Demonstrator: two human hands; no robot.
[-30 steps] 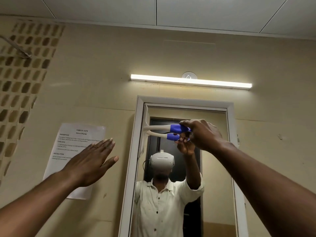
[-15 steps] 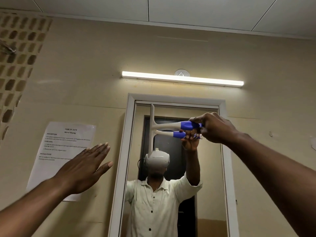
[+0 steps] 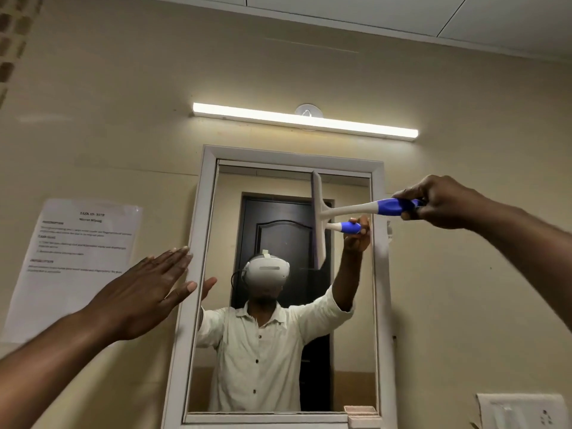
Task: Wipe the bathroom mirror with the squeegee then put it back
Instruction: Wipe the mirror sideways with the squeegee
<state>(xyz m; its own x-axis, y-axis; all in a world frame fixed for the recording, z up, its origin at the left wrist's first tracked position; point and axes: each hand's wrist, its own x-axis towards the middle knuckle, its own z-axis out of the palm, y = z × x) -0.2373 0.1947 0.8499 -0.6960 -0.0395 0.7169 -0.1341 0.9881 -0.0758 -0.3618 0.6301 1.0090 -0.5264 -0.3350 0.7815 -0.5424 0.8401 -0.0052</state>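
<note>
Two hands: both are raised before the wall, one at each side of the mirror.
Right hand (image 3: 439, 202): closed around the blue grip at the end of the handle; the fingers are wrapped over the top and the thumb is tucked underneath.
Squeegee (image 3: 346, 210): held with the handle roughly level and pointing right; the white blade is stood upright at the left end of the handle.
Blade position: set against the glass in the upper right part of the mirror, its top end just below the upper frame edge. Contact along the full blade length cannot be confirmed from this angle, though the blade and its reflection appear to meet.
Left hand (image 3: 145, 292): held flat and wide, fingers straight and together, thumb spread; nothing is gripped. It is placed before the left frame edge of the mirror, and whether it touches the frame cannot be told.
Mirror (image 3: 278, 397): a tall rectangular glass in a white frame, fixed to a beige wall. A person in a pale shirt and a white headset is reflected, with a dark door behind.
Light bar (image 3: 305, 120): a lit tube mounted on the wall above the mirror.
Paper notice (image 3: 77, 258): a printed sheet fixed to the wall left of the mirror, partly covered by the left forearm.
Switch plate (image 3: 523, 411): mounted on the wall at lower right, well apart from the squeegee.
</note>
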